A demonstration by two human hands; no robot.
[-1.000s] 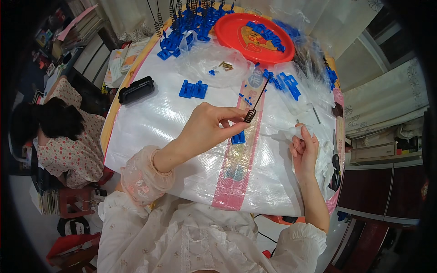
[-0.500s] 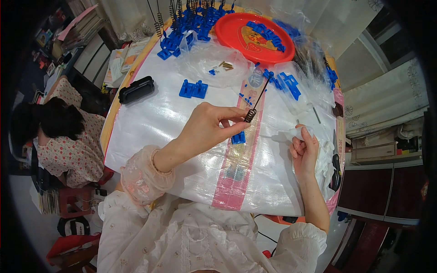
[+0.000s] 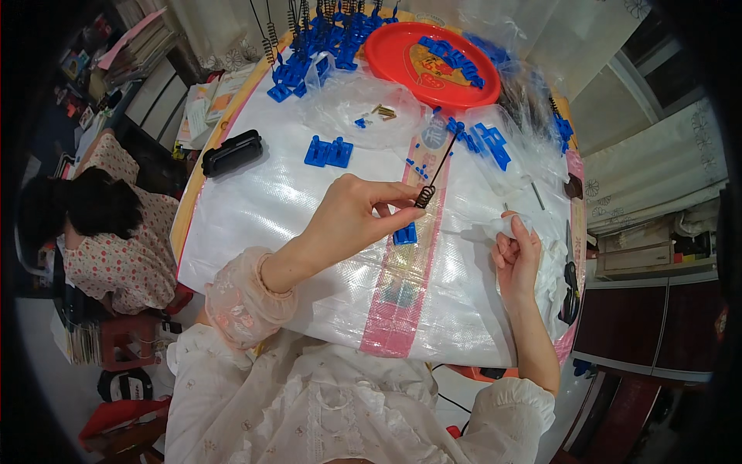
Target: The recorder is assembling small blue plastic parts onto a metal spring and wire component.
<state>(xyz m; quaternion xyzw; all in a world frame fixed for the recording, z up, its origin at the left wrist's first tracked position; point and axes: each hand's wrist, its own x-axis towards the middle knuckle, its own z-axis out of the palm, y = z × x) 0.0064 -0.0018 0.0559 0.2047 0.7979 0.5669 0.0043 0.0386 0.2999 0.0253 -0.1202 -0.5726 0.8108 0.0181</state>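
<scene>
My left hand [image 3: 346, 215] pinches a black coil spring [image 3: 424, 196] between thumb and fingertips, over the middle of the table. A long straight wire [image 3: 444, 161] runs from the spring up to a small blue plastic piece [image 3: 456, 126]. Just below the fingertips is a blue plastic base [image 3: 405, 233]; whether it joins the spring is hidden. My right hand [image 3: 516, 259], fingers curled, grips a crumpled white tissue [image 3: 501, 225], with a thin tip poking out above it. Two blue bases [image 3: 328, 151] stand farther off, beside small loose blue bits [image 3: 420, 168].
A red tray [image 3: 376, 58] with blue parts stands at the back, beside many blue spring assemblies [image 3: 321, 46]. Clear plastic bags, brass screws [image 3: 384, 112], a black case [image 3: 232, 153], a metal rod [image 3: 538, 196] and black-handled scissors [image 3: 570, 294] lie around. Another person [image 3: 116, 224] is at left.
</scene>
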